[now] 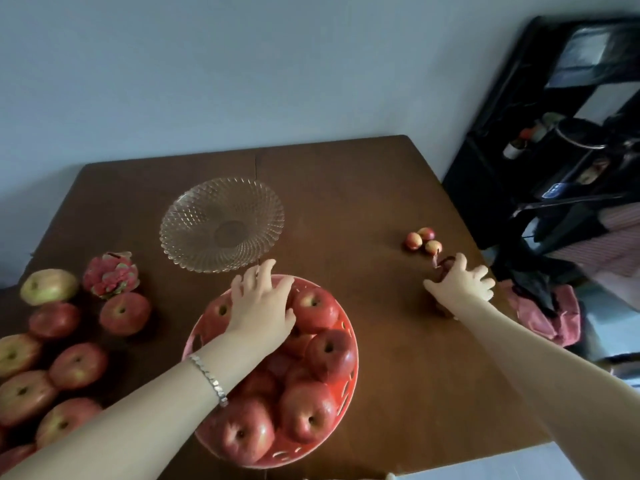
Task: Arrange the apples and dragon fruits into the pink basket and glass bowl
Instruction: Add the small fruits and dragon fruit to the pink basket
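The pink basket [350,344] stands at the front middle of the brown table, filled with several red apples [308,412]. My left hand [263,303] lies over the apples at the basket's far side with fingers spread and straight. Behind it the glass bowl [221,225] holds nothing. A pink dragon fruit [110,275] lies at the left beside several loose apples [78,365]. At the right, my right hand [462,287] grips a second dark red dragon fruit [446,264], which it mostly hides.
Three small red-yellow fruits [422,240] lie just beyond my right hand. A crumpled pink bag [540,317] hangs off the table's right edge. A black shelf [554,150] with appliances stands to the right, and a pale wall runs behind the table.
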The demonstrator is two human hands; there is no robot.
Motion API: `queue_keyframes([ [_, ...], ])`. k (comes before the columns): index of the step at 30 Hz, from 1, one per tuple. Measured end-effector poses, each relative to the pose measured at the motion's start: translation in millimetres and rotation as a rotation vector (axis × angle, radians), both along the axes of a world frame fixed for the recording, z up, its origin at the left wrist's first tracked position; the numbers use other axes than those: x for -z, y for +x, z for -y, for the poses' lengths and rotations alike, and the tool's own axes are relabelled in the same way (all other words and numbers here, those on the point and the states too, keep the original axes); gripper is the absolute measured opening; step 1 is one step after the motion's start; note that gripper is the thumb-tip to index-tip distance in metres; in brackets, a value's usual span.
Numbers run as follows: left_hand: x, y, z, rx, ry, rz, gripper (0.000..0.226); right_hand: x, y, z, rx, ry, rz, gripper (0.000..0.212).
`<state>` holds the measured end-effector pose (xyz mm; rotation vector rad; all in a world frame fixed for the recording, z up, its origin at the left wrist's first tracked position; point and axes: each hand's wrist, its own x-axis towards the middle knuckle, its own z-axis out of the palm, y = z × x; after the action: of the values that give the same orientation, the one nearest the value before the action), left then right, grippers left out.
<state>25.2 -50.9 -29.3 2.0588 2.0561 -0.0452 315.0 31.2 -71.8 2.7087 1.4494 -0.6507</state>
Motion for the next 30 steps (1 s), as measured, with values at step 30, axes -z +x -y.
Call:
queue_keyframes([
  [30, 12.2, -96.3, 31.2, -0.221, -0.104, 0.589, 0.046, -58.4, -204.1, 99.5, -0.991, 0.112, -0.461, 0.084],
])
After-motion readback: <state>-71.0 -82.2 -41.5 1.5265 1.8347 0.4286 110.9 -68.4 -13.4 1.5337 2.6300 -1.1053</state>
